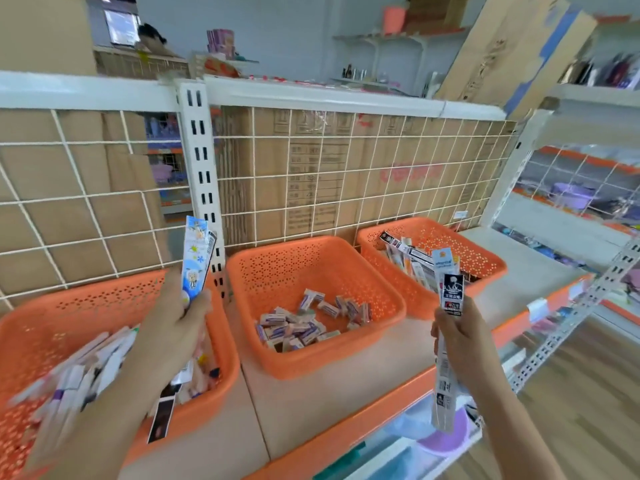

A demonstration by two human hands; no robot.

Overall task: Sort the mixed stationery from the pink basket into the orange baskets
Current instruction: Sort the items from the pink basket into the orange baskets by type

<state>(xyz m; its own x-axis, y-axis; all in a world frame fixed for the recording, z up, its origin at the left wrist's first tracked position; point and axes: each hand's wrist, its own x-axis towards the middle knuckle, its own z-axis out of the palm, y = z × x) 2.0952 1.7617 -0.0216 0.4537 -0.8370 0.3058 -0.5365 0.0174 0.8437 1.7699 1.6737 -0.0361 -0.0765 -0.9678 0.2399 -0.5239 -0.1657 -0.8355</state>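
Step in hand, as judged: sorted long packs are being carried to their baskets, one bundle per hand, with the drop not yet made. The left hand (180, 315), left of centre, is clamped round a blue printed pack (194, 265) with a dark-edged pack just behind it. Its long axis is near upright, its top pointing to the upper frame and tilted slightly right. It is held above the right rim of the left orange basket (86, 292), where blurred long packs lie. The right hand (457, 329), right of centre, is closed round a bundle of black-and-white packs (452, 289). Their axis is also near vertical, with the tops up in front of the right orange basket (446, 233) and the tails hanging below the wrist toward the lower frame. Similar long packs are seen in that basket. The middle orange basket (311, 367) holds small boxes (304, 323), perhaps erasers. All three baskets sit on the shelf (519, 268). The pink basket is not in view. The next move is judged to call for each bundle to be tipped from upright toward flat, lowered over the basket of matching packs, and let go. The left bundle's two packs may need to be told apart first.
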